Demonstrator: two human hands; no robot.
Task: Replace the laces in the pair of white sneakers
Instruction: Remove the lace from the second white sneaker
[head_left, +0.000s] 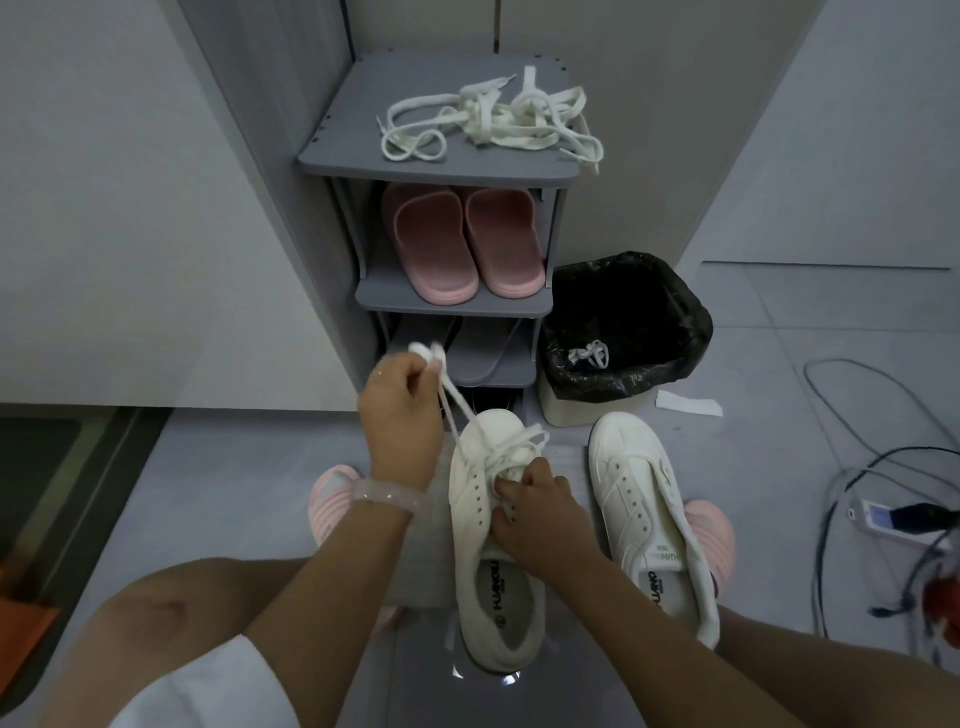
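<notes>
Between your knees, the nearer white sneaker (485, 525) sits toe-away on the grey floor (270, 467), opening toward you, which puts its eyelet rows straight under your hands. Your right hand (530, 512) is bent over the tongue area, fingertips pinching the lace (511, 449) where it crosses the lower eyelets; that looks like a way to pin the shoe and feed slack. Your left hand (397, 410) is raised above the toe, fingers closed on the two lace ends (427, 351), drawing both strands up and away so they come free evenly. Only the eyelets near the toe appear threaded; I judge this lace to be coming out, though it could be going in.

Just to the right, the second sneaker (649, 519) lies with bare eyelets, parked within reach for its turn. Your pink slippers (332, 501) show on either side of the shoes.

Farther off, a bin with a black liner (628, 322) stands beside the rack, a short white lace (589, 354) lying in it, seemingly discarded. The grey shoe rack (363, 150) holds pink slides (462, 241) on a middle shelf, and on top a tangle of cream laces (493, 119), probably the replacements kept off the floor until needed. Cables (872, 467) trail at the far right.
</notes>
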